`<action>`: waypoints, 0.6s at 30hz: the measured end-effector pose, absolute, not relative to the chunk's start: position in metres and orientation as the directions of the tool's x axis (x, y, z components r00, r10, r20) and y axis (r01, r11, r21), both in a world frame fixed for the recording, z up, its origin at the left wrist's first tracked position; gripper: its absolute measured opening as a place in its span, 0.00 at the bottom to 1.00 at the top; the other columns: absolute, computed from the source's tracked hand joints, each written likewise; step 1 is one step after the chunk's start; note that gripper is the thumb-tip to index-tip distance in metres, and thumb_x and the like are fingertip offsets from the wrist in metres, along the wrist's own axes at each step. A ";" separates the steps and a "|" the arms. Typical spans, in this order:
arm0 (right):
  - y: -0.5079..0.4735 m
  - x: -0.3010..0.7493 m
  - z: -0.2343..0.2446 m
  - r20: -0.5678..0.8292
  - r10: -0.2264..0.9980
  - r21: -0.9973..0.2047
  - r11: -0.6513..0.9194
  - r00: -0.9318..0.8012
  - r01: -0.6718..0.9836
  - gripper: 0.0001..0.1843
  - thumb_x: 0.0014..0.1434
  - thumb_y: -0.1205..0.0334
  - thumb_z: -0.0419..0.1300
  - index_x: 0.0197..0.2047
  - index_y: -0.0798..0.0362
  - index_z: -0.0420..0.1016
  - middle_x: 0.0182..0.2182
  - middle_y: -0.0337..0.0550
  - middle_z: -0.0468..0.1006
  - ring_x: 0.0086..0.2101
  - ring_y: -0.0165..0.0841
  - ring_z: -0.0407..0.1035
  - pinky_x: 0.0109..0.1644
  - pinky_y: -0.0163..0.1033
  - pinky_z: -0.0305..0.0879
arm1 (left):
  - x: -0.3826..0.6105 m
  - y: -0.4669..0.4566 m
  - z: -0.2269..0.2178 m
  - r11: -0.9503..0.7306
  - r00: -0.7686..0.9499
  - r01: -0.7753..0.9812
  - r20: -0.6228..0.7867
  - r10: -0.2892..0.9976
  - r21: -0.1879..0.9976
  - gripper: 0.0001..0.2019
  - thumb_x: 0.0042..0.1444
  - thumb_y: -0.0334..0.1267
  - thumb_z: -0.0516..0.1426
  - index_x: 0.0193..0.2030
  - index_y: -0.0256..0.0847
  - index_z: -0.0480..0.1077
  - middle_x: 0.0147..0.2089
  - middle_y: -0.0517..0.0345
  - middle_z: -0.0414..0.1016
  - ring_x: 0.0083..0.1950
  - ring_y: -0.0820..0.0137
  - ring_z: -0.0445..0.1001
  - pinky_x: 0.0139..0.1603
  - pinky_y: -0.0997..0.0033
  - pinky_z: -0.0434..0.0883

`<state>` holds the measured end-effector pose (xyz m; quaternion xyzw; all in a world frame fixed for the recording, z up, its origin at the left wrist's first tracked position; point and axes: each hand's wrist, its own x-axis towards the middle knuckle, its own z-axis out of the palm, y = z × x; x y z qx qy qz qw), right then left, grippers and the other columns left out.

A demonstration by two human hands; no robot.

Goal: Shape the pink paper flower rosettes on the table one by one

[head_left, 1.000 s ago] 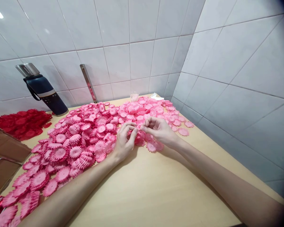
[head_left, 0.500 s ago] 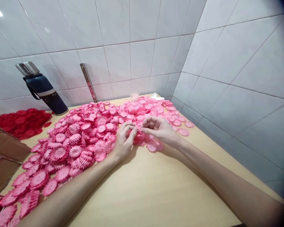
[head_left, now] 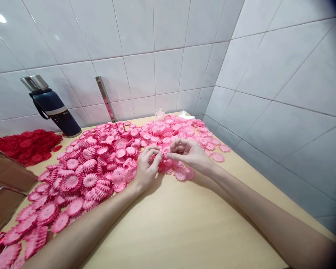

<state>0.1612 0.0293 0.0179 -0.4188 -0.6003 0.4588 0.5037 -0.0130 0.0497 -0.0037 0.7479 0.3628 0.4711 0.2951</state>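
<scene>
Pink, frill-edged round discs [head_left: 90,180] near hands [head_left: 147,167]

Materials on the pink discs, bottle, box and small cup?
Pink discs: likely fabric or paper, matte, with crimped edges.
Bottle: body probably coated metal, smooth dark blue; cap looks like bare steel, shiny grey.
Box: likely cardboard, dull brown, rough-edged.
Small cup: see-through; plastic or glass, can't tell.

Small craft work corner, home or workshop not determinable, glazed wall tiles [head_left: 140,33] on two sides, pale tabletop [head_left: 184,224] heaped with pink frilled discs [head_left: 72,182], red pile [head_left: 25,147], cardboard [head_left: 8,168], flask [head_left: 64,121] alongside.
</scene>
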 end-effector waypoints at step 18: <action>0.029 0.160 0.020 0.187 0.973 -0.982 0.188 -0.137 -0.005 0.15 0.46 0.57 0.69 0.28 0.54 0.68 0.25 0.37 0.74 0.29 0.30 0.70 0.37 0.39 0.67 | -0.012 0.053 -0.011 -0.613 0.304 0.223 0.543 0.783 0.758 0.07 0.56 0.38 0.58 0.31 0.39 0.73 0.43 0.49 0.72 0.46 0.65 0.72 0.47 0.65 0.70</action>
